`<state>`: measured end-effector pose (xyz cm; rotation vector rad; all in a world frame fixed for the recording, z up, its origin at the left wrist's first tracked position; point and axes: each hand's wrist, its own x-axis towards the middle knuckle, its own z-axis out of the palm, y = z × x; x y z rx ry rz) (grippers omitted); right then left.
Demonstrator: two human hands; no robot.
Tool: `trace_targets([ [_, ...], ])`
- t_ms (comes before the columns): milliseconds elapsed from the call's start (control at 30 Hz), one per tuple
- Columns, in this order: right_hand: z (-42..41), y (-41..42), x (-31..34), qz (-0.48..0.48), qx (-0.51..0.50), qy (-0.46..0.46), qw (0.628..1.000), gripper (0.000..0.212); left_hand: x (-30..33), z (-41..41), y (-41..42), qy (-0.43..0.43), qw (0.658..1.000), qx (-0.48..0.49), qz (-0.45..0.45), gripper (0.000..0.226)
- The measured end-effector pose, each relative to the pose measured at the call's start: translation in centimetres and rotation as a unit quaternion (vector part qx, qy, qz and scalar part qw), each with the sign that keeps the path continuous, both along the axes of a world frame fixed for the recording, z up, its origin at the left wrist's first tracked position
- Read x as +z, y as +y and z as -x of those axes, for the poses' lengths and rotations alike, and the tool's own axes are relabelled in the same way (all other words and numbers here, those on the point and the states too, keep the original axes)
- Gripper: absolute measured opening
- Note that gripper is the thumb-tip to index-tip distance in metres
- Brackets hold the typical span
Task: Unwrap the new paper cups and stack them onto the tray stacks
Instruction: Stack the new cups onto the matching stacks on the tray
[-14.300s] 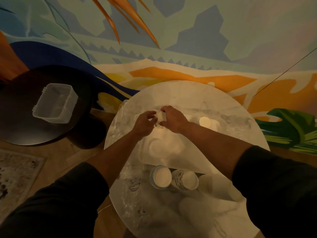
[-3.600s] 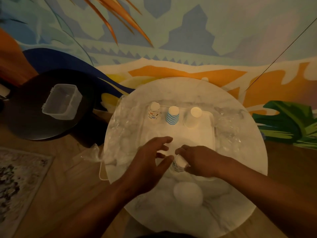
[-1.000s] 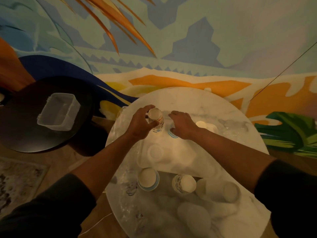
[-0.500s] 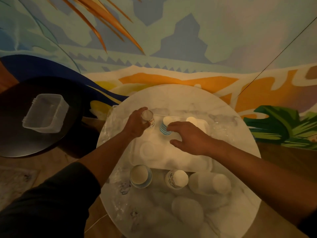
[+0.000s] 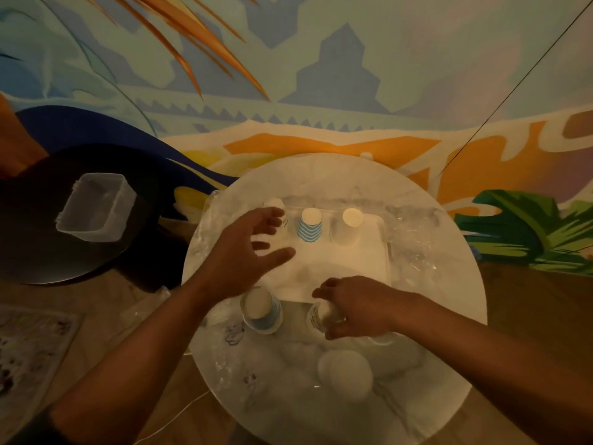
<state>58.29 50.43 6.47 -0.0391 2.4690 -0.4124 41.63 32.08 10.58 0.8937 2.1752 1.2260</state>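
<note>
Paper cups here look light and thin-walled, easy to crush or tip, so we judge the grip belongs low on the side wall with light finger pressure, not on the rim. Our right hand is curled over a patterned cup lying near the table's front-middle, just off the tray's near edge; fingers wrap it, so we read it as held. Our left hand is spread wide above the tray's left part, fingers apart, holding nothing.

White tray sits at the middle of the round marble table. On its far edge stand three upside-down stacks: patterned stack at left, partly behind our left fingers, blue striped stack in the middle, plain white stack at right. How many cups are in each, we cannot tell.

Open-mouth blue-rimmed cup lies just beside the tray's near-left corner. More white cups lie toward the table's front edge, apparently inside clear wrap, blurry. Crumpled clear wrapping sits at the table's right edge; slippery and limp, we guess.

Clear plastic tub sits on a dark side table to the left, apparently empty.
</note>
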Motion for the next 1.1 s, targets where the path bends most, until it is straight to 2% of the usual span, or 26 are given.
trace_targets([
  [100, -0.3, -0.6, -0.7, -0.054, 0.027, -0.038, 0.997, 0.075, 1.7, -4.1, -2.1, -0.03, 0.999, -0.017, -0.004, 0.059],
  [267, 0.0, -1.2, -1.2, -0.107, 0.052, -0.014, 0.993, 0.051, -0.3, -9.2, -4.3, -0.082, 0.996, -0.023, 0.001, 0.06],
  [533, -1.2, 0.3, 0.8, -0.056, 0.01, 0.013, 0.998, 0.062, -7.5, -14.6, -3.3, -0.171, 0.984, -0.002, 0.046, 0.075],
  [633, -1.7, 1.2, 2.7, -0.037, -0.012, 0.034, 0.999, 0.068, -8.7, -15.2, -1.8, -0.159, 0.986, 0.004, 0.047, 0.074],
  [700, -1.9, 1.8, 4.3, -0.022, -0.033, 0.059, 0.997, 0.069, -9.8, -15.1, -0.7, -0.12, 0.992, 0.01, 0.045, 0.072],
  [867, -2.4, 4.0, 7.5, -0.01, -0.096, 0.119, 0.988, 0.07, -12.8, -14.3, 1.9, -0.069, 0.993, 0.013, 0.095, 0.091],
  [1000, -2.5, 5.2, 8.1, 0.007, -0.139, 0.169, 0.976, 0.071, -13.5, -13.9, 3.1, -0.047, 0.993, 0.015, 0.107, 0.072],
  [1100, -2.5, 5.6, 8.0, 0.022, -0.167, 0.2, 0.965, 0.071, -13.3, -13.9, 3.1, -0.038, 0.994, 0.01, 0.101, 0.07],
])
